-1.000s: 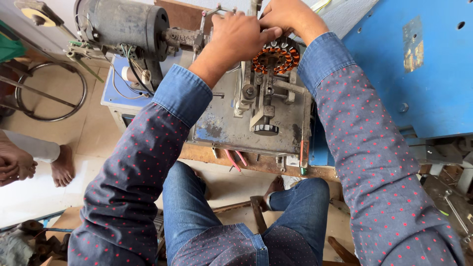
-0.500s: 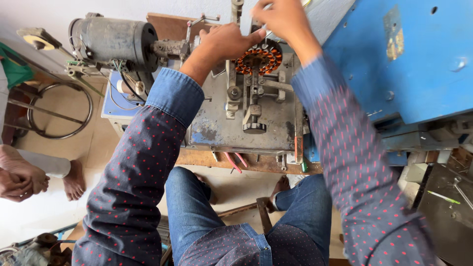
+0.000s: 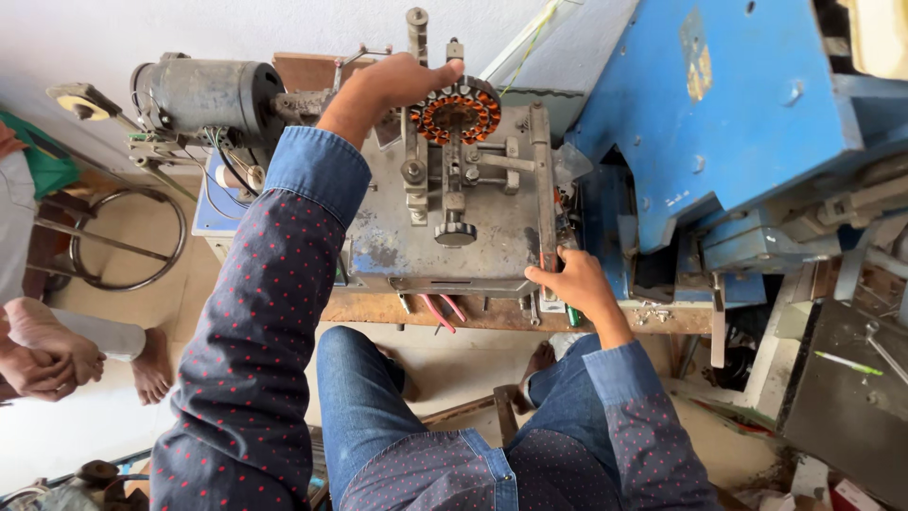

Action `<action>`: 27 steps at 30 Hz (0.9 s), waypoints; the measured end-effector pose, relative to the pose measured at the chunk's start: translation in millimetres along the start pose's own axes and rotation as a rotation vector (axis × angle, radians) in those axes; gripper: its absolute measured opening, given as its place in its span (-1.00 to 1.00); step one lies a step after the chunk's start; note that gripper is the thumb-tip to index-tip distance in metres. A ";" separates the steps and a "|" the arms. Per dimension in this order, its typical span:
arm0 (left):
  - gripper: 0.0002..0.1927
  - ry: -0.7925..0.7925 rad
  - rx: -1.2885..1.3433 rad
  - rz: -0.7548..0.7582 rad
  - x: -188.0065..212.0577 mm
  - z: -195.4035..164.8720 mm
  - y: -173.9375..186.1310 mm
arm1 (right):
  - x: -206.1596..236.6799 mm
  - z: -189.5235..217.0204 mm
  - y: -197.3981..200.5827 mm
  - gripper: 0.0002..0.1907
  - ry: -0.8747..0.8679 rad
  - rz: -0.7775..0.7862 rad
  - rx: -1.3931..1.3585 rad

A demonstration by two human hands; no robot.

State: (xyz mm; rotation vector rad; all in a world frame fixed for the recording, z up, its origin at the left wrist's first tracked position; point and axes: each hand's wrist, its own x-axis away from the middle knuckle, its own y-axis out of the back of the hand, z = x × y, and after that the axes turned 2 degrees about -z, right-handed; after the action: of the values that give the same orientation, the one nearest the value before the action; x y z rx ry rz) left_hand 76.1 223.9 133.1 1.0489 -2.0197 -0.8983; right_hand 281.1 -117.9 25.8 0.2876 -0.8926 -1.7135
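Observation:
A round stator (image 3: 461, 112) with orange copper coils sits on the spindle at the back of a grey winding machine (image 3: 454, 237). My left hand (image 3: 392, 87) grips the stator's left rim, thumb over its top edge. My right hand (image 3: 570, 284) lies at the plate's front right corner, fingers stretched toward a red-tipped tool (image 3: 546, 261), with a green handle (image 3: 572, 316) just under the palm. No object is closed in that hand. A black knob (image 3: 455, 233) stands in the middle of the plate. I am seated, with my knees under the wooden bench (image 3: 378, 308).
A grey electric motor (image 3: 203, 95) with loose wires is mounted at the left of the machine. A large blue machine (image 3: 728, 123) stands close on the right. Another person's foot (image 3: 151, 369) and hands (image 3: 38, 364) show at the left, by a metal ring frame (image 3: 123, 237).
My right hand left the stator and came down to the plate's front right corner. My left hand stayed on the stator. The view has shifted downward.

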 end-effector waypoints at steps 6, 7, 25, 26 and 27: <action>0.17 0.037 0.003 -0.004 1.7 -0.7 -0.9 | -6.7 -31.7 0.4 -0.66 0.087 0.004 -0.116; 0.18 0.053 -0.011 0.000 1.9 -1.5 -1.3 | -9.3 -37.2 1.4 -0.69 0.101 0.019 -0.131; 0.21 0.026 -0.099 -0.062 22.0 -18.5 -8.7 | -49.9 -97.7 12.2 -0.48 0.037 0.348 -0.505; 0.20 0.028 -0.094 -0.059 22.3 -18.2 -9.8 | -49.0 -98.3 13.1 -0.40 0.035 0.350 -0.499; 0.19 0.030 -0.088 -0.056 22.4 -18.2 -10.7 | -48.8 -98.6 14.3 -0.39 0.026 0.358 -0.512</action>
State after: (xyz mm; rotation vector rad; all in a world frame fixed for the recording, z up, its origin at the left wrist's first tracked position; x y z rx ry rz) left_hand 85.0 195.2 139.7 1.0684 -1.9169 -0.9856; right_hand 367.4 -115.8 -43.9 -0.1840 -0.4272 -1.5330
